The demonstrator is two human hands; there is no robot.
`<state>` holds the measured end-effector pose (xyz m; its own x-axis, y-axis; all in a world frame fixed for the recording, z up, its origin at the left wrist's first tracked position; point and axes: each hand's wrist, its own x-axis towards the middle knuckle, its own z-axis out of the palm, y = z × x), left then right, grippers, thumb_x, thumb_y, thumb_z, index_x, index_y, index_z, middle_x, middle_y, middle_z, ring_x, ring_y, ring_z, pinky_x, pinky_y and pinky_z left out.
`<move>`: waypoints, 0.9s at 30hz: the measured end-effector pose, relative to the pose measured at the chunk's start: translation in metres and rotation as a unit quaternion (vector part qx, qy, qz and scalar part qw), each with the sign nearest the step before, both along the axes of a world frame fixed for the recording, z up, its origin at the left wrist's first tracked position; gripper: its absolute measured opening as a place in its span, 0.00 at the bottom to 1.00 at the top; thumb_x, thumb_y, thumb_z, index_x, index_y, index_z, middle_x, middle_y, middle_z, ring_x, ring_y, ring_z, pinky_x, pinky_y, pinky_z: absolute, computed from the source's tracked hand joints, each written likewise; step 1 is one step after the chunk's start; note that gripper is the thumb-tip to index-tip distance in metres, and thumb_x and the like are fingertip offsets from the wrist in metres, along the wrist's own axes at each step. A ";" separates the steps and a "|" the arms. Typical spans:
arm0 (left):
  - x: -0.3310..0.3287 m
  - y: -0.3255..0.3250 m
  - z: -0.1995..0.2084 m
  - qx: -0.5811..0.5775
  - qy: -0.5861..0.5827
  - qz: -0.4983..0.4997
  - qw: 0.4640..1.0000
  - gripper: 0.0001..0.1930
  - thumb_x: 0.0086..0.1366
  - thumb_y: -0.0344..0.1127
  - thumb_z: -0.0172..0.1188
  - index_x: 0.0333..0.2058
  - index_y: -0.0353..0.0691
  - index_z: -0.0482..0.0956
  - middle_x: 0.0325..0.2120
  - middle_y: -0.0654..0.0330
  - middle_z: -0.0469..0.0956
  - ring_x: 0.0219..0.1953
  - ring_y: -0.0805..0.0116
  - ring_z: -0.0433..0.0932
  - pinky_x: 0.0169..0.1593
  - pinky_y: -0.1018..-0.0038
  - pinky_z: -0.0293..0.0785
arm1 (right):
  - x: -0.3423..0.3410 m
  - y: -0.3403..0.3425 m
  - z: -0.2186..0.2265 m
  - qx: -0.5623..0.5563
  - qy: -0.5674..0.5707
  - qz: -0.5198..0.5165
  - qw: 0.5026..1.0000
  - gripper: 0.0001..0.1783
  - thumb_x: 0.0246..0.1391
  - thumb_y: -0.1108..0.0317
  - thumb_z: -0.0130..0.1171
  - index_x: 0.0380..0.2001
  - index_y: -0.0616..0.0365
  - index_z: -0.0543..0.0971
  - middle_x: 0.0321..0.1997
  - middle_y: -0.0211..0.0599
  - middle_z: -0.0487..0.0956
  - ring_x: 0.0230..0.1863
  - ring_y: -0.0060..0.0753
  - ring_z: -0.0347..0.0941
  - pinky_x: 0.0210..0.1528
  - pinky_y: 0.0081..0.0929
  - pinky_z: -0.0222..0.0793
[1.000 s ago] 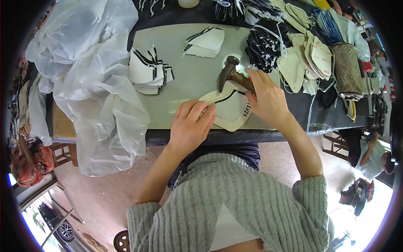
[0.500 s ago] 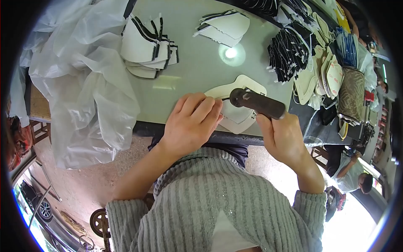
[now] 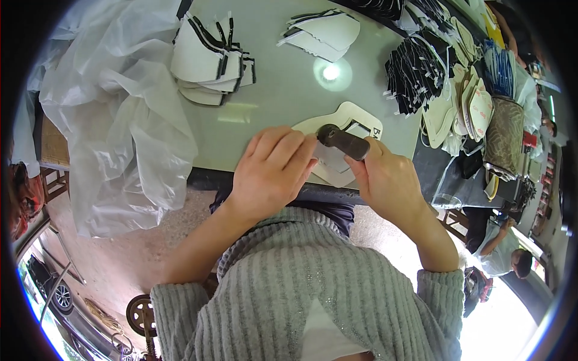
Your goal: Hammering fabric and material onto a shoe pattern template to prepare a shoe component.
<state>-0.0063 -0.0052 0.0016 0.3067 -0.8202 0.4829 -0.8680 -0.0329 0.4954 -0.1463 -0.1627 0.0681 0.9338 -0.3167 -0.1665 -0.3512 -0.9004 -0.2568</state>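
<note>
The right hand (image 3: 391, 180) grasps the hammer (image 3: 344, 143), whose head is over the cream template (image 3: 346, 109); the handle is hidden. The left hand (image 3: 271, 171) covers the template's left end, fingers together; whether it pinches or only presses cannot be determined.

Right fingers (image 3: 359, 173) gripping hammer (image 3: 347, 143) over flat cream piece (image 3: 348, 112); left fingers (image 3: 285, 148) over its left end.
</note>
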 end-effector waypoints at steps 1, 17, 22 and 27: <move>0.000 0.001 0.000 -0.006 0.041 0.023 0.999 0.17 0.50 0.29 0.69 0.41 0.35 0.81 0.38 0.60 0.75 0.41 0.58 0.75 0.43 0.65 0.73 | -0.001 0.001 -0.001 0.000 0.000 0.001 1.000 0.15 0.60 0.61 0.57 0.29 0.61 0.67 0.24 0.42 0.74 0.18 0.48 0.74 0.18 0.38 0.71; 0.001 0.003 -0.005 -0.025 -0.032 0.007 0.999 0.17 0.47 0.28 0.70 0.38 0.34 0.81 0.38 0.61 0.75 0.41 0.58 0.75 0.44 0.63 0.74 | -0.001 -0.003 0.008 0.066 -0.091 0.000 0.994 0.13 0.60 0.63 0.57 0.33 0.62 0.69 0.24 0.43 0.74 0.19 0.50 0.74 0.19 0.40 0.69; 0.000 0.003 -0.003 -0.018 -0.030 0.008 0.999 0.16 0.47 0.28 0.70 0.38 0.34 0.81 0.38 0.61 0.75 0.41 0.59 0.75 0.44 0.63 0.74 | -0.003 -0.003 0.005 0.051 -0.078 0.006 0.996 0.13 0.60 0.62 0.57 0.33 0.62 0.69 0.24 0.42 0.74 0.18 0.48 0.74 0.19 0.38 0.70; 0.002 0.004 -0.005 -0.030 -0.036 0.003 0.999 0.16 0.48 0.29 0.70 0.37 0.34 0.81 0.39 0.61 0.75 0.41 0.59 0.75 0.44 0.63 0.74 | 0.008 0.000 0.004 0.002 -0.028 0.041 0.999 0.17 0.61 0.59 0.57 0.28 0.60 0.67 0.23 0.40 0.73 0.17 0.44 0.73 0.18 0.36 0.69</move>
